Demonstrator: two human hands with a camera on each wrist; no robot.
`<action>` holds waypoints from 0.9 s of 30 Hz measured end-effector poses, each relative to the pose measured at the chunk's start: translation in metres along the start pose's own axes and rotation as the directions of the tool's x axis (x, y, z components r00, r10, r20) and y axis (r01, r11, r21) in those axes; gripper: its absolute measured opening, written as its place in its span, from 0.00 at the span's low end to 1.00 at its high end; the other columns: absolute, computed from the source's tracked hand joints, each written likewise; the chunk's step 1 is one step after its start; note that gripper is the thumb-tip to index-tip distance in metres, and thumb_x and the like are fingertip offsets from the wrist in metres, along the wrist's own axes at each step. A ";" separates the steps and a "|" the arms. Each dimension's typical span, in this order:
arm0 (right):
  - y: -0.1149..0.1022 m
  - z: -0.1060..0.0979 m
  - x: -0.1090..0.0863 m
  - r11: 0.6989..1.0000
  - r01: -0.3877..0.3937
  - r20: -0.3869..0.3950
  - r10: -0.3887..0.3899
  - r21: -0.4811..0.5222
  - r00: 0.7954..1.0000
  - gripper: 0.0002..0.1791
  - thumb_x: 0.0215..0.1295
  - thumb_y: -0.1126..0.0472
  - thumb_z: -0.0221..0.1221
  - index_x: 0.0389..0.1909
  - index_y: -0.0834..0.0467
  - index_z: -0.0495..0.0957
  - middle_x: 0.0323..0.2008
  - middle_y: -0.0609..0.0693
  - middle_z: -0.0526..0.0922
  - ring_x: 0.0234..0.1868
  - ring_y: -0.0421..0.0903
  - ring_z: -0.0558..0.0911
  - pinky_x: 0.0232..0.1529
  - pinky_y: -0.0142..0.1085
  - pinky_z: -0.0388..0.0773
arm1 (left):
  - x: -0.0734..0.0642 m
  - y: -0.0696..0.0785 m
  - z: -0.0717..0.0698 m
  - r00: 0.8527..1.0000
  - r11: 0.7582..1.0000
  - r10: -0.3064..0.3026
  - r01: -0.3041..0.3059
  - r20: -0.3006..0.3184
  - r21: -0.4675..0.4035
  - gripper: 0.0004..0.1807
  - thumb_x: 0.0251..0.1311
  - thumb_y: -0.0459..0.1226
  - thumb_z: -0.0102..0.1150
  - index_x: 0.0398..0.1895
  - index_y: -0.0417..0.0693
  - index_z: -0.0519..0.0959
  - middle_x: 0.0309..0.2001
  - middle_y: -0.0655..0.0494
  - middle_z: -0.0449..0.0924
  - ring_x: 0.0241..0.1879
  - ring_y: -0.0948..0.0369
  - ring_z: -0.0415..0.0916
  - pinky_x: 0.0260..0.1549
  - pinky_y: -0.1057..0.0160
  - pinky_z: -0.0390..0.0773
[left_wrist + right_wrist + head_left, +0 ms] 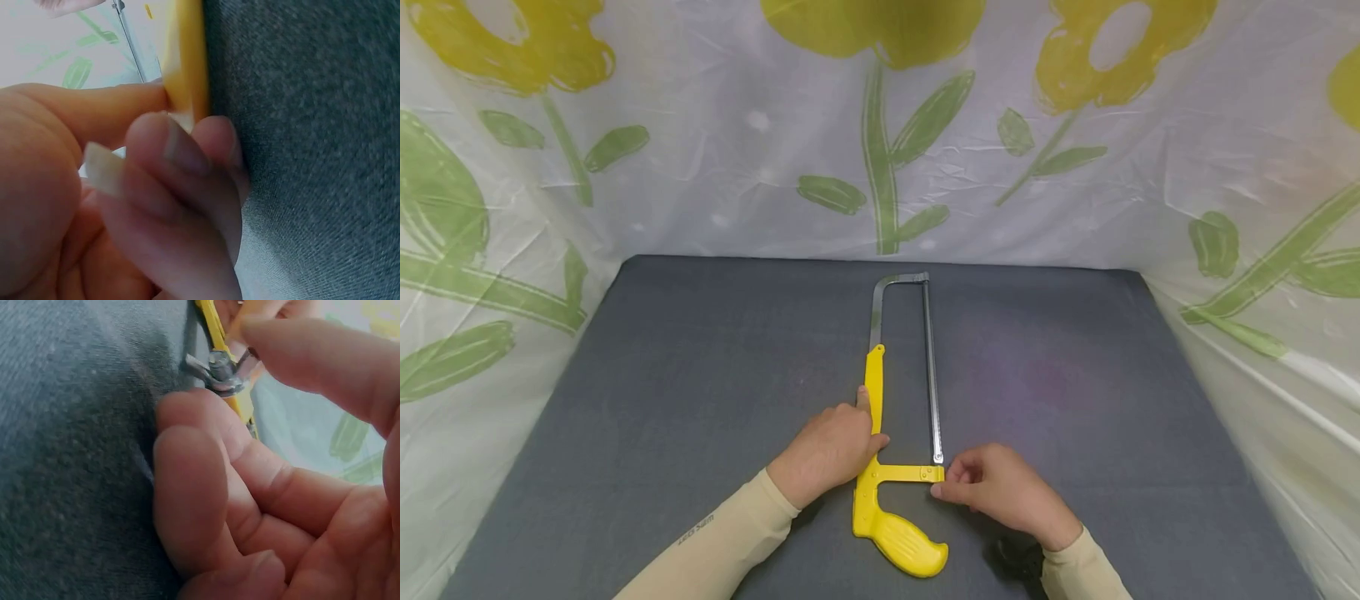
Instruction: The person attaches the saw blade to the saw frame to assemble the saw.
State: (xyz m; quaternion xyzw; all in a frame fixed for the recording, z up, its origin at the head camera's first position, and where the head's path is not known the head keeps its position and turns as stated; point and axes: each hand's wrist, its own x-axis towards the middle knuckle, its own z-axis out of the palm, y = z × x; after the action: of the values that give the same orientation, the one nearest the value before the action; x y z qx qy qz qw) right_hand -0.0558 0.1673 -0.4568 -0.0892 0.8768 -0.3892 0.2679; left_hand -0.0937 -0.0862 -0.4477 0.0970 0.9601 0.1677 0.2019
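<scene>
A hacksaw [867, 500] with a yellow frame and handle [910, 543] lies flat on the dark grey table. Its silver blade [932, 367] runs along the right side, and the far end of the frame is bare metal. My left hand [831, 450] grips the yellow frame from the left, thumb over it and index finger stretched along it; the left wrist view shows the yellow bar [186, 56] between thumb and fingers. At the near end of the blade, my right hand [1000, 483] pinches a metal wing nut [219, 372], thumb against one wing and curled fingers close below.
The grey table cloth [700, 358] extends around the saw on all sides. White sheeting [715, 167] with yellow flowers and green leaves hangs behind and at both sides. Something dark [1018, 557] shows at the right wrist.
</scene>
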 end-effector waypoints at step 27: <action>-0.005 0.000 0.001 0.999 -0.018 -0.009 0.018 -0.043 1.000 0.22 0.63 0.34 0.73 0.22 0.46 0.85 0.17 0.38 0.73 0.20 0.38 0.69 0.22 0.31 0.61 | 0.000 0.001 0.001 1.000 0.999 -0.019 0.019 -0.005 0.033 0.48 0.72 0.51 0.70 0.83 0.32 0.61 0.26 0.53 0.75 0.21 0.58 0.71 0.24 0.63 0.72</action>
State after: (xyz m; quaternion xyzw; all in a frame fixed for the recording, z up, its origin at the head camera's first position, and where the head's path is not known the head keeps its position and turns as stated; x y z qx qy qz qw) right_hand -0.0565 0.1632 -0.4536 -0.0856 0.8869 -0.3681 0.2658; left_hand -0.0932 -0.0855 -0.4479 0.0909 0.9641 0.1499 0.1996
